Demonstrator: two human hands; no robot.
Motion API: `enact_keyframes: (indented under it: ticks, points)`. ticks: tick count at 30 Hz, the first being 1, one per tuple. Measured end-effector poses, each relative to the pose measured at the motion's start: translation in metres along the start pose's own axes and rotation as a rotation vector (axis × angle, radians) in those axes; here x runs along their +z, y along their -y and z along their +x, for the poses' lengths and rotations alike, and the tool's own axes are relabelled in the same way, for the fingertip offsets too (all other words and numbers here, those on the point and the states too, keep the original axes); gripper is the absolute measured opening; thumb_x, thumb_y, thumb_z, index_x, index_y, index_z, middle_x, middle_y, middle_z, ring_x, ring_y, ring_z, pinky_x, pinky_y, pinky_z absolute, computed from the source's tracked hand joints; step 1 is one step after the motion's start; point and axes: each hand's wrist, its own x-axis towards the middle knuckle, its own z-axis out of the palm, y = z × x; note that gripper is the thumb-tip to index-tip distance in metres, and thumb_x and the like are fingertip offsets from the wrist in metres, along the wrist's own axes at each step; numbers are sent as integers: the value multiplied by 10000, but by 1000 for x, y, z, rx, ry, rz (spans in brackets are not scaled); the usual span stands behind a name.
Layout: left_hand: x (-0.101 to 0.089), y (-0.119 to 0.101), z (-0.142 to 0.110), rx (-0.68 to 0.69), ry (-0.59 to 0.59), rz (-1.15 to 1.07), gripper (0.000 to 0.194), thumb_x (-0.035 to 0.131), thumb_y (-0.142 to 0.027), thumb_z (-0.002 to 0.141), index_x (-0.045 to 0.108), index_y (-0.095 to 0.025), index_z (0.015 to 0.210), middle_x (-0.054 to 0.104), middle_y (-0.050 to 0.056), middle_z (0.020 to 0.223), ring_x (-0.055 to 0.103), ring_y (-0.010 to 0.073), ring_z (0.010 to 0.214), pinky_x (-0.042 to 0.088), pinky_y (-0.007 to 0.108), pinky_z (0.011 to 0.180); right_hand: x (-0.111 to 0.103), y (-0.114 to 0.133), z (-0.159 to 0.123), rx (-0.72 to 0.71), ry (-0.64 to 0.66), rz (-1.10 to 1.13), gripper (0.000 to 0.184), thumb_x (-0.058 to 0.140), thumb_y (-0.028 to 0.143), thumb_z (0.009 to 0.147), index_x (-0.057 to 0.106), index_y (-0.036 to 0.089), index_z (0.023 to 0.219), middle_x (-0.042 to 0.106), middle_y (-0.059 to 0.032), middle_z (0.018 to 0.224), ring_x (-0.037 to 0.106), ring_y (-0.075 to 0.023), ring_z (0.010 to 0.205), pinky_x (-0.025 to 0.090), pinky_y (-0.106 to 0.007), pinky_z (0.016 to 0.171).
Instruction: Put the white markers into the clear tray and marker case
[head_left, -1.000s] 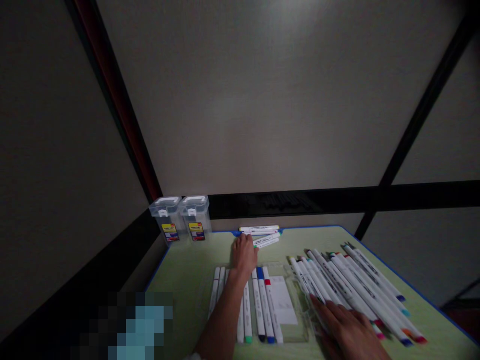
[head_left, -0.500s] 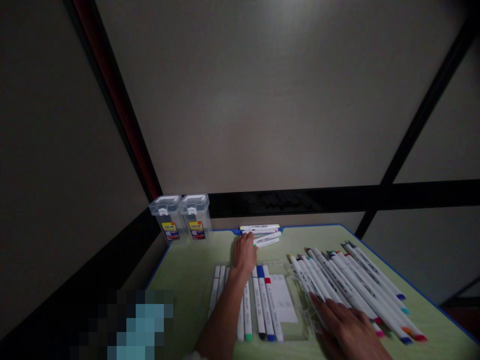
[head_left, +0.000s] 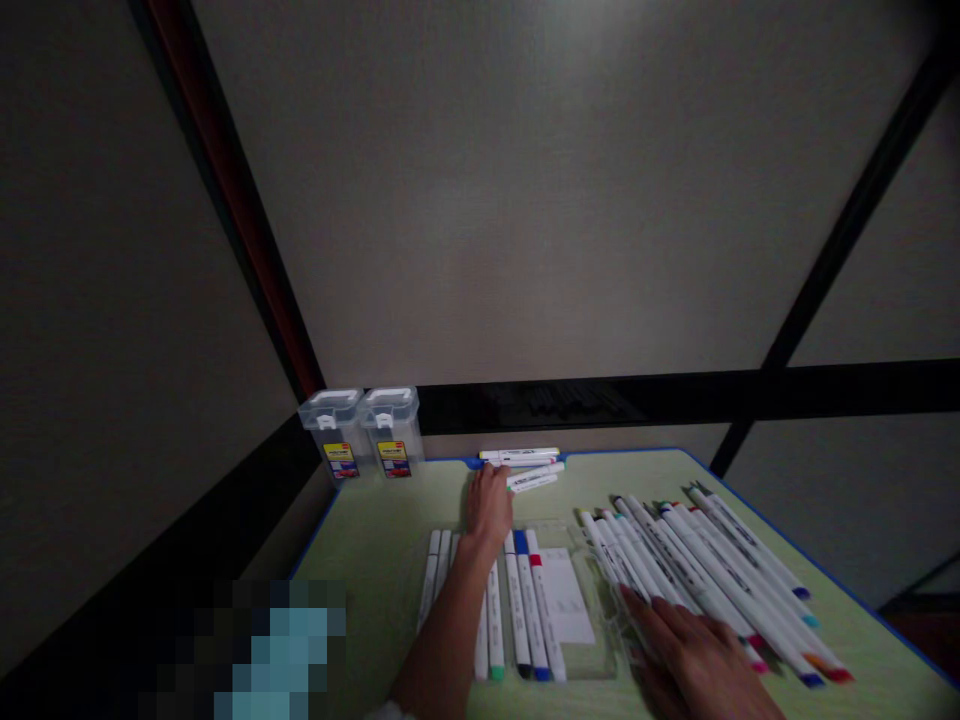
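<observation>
My left hand reaches across to the far edge of the table. Its fingers are bent together at the left ends of several white markers; their tips are hidden, so I cannot make out what they grip. Under that forearm lies a clear plastic tray with a row of markers and a white paper slip. At the tray's right side my right hand is closed around the near end of a yellow-ended marker, at the left edge of a loose spread of markers.
Two clear lidded boxes with yellow labels stand at the table's back left corner. The pale green table has a blue edge. A wall panel with a dark band rises right behind it.
Hardly anything differs. My left hand stays at the far markers, one or two of which have shifted very slightly; my right hand keeps its place.
</observation>
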Motion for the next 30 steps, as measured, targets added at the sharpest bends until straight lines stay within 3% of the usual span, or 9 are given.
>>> enact_keyframes:
  ticks: [22,30]
  points:
    - [-4,2,-1,90,-61,-61,289,448,-37,769,601,-199,953,592,36,988,523,157,978,387,245,888,0,0,-2,4,83,-28,412,415,109,763,507,126,1165,667,-88,918,634,-193,780,469,-292,664]
    - [-4,3,-1,81,-64,-57,203,498,-70,755,607,-183,884,596,44,960,534,177,941,392,280,850,-2,1,-2,-5,33,-46,416,424,113,737,530,139,1138,670,-88,927,637,-201,772,470,-298,659]
